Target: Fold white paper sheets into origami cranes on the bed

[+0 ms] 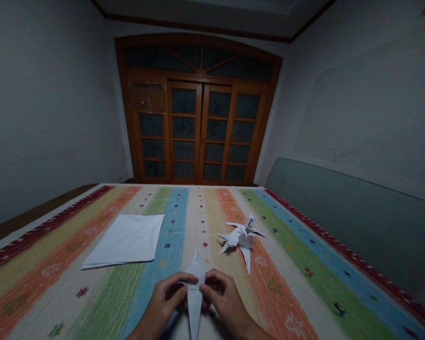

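Between my two hands is a long, narrow piece of folded white paper [195, 307], pointed at its far end and tapering toward me. My left hand [168, 297] pinches its left edge near the middle, thumb and index finger on the paper. On the opposite edge, my right hand [224, 295] grips it the same way, its thumb near a crosswise crease. The other fingers of both hands curl below and are partly hidden. Beyond my right hand, several folded white paper cranes [241, 236] lie in a small pile, wings and points sticking out.
A stack of square white paper sheets [127, 241] lies to the left on a striped tablecloth [290, 264]. A greenish bench back or panel [340, 203] runs along the right side. Wooden glass-paned doors [200, 127] stand past the table's far edge.
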A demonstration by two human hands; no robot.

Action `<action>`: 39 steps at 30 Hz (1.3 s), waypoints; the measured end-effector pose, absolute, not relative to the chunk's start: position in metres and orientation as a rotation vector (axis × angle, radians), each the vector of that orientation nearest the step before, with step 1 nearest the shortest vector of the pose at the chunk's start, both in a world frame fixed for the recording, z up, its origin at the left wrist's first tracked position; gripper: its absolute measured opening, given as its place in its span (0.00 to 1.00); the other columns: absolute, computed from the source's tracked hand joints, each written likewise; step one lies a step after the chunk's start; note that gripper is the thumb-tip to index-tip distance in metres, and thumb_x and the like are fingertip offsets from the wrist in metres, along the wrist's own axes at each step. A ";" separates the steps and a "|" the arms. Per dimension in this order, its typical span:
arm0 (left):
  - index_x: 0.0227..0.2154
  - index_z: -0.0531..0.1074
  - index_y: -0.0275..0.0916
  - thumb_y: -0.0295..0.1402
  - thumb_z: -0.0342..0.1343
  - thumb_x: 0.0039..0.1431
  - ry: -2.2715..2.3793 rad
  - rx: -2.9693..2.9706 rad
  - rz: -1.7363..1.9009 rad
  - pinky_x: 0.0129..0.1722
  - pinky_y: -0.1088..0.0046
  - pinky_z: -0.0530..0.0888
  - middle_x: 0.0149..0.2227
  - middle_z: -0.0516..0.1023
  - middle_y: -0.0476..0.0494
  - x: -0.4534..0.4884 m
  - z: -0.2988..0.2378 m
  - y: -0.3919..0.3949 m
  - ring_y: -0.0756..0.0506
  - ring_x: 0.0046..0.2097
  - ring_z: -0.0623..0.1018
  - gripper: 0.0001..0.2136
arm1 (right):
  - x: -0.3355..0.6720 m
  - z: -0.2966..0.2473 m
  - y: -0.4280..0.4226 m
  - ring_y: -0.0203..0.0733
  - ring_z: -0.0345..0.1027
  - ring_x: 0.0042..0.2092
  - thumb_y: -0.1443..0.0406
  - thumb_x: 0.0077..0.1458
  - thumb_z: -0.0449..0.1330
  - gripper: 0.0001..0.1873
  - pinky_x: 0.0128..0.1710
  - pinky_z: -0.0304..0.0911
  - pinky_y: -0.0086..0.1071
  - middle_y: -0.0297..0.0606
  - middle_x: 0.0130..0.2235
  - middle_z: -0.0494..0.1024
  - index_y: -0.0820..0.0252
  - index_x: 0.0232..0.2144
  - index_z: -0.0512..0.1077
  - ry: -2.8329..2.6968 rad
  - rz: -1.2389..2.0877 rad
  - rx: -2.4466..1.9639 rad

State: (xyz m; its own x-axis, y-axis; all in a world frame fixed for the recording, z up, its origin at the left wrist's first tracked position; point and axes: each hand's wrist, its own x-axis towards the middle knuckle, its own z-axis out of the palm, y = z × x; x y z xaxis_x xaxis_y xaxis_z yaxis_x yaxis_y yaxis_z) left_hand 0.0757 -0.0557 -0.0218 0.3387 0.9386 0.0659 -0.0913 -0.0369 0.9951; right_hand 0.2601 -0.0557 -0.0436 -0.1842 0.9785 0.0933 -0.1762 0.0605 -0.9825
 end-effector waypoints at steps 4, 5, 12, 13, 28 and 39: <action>0.43 0.84 0.39 0.43 0.69 0.53 0.830 1.372 1.042 0.43 0.63 0.79 0.42 0.86 0.36 0.072 -0.022 -0.056 0.35 0.43 0.84 0.17 | 0.259 -0.046 -0.055 0.35 0.68 0.20 0.46 0.41 0.77 0.34 0.21 0.65 0.26 0.25 0.25 0.72 0.54 0.43 0.69 -1.108 1.387 -0.851; 0.42 0.84 0.39 0.41 0.69 0.52 0.847 1.388 1.044 0.43 0.63 0.79 0.43 0.86 0.36 0.072 -0.023 -0.056 0.35 0.43 0.84 0.16 | 0.259 -0.046 -0.055 0.34 0.68 0.20 0.46 0.41 0.77 0.36 0.21 0.65 0.26 0.24 0.26 0.72 0.52 0.46 0.67 -1.086 1.383 -0.834; 0.40 0.85 0.39 0.37 0.67 0.52 0.891 1.414 1.020 0.42 0.63 0.78 0.40 0.86 0.37 0.075 -0.018 -0.056 0.36 0.42 0.83 0.13 | 0.265 -0.036 -0.061 0.38 0.69 0.26 0.44 0.52 0.69 0.25 0.27 0.66 0.30 0.33 0.26 0.74 0.60 0.30 0.77 -1.283 1.318 -0.857; 0.39 0.85 0.39 0.37 0.66 0.53 0.909 1.409 1.025 0.42 0.64 0.78 0.38 0.87 0.38 0.075 -0.017 -0.056 0.37 0.40 0.83 0.12 | 0.266 -0.035 -0.062 0.39 0.69 0.26 0.44 0.54 0.68 0.25 0.28 0.66 0.31 0.34 0.25 0.74 0.61 0.31 0.78 -1.298 1.334 -0.847; 0.28 0.84 0.39 0.47 0.68 0.53 1.051 1.479 1.120 0.36 0.70 0.75 0.28 0.84 0.43 0.078 -0.020 -0.058 0.39 0.34 0.81 0.14 | 0.264 -0.046 -0.060 0.43 0.74 0.33 0.53 0.46 0.76 0.18 0.35 0.69 0.33 0.37 0.30 0.80 0.59 0.34 0.83 -1.327 1.291 -0.892; 0.24 0.83 0.39 0.54 0.67 0.54 1.050 1.523 1.087 0.34 0.71 0.74 0.26 0.82 0.43 0.080 -0.021 -0.060 0.42 0.31 0.78 0.20 | 0.266 -0.045 -0.057 0.41 0.69 0.29 0.50 0.47 0.74 0.20 0.31 0.64 0.31 0.36 0.24 0.76 0.61 0.22 0.80 -1.323 1.180 -1.000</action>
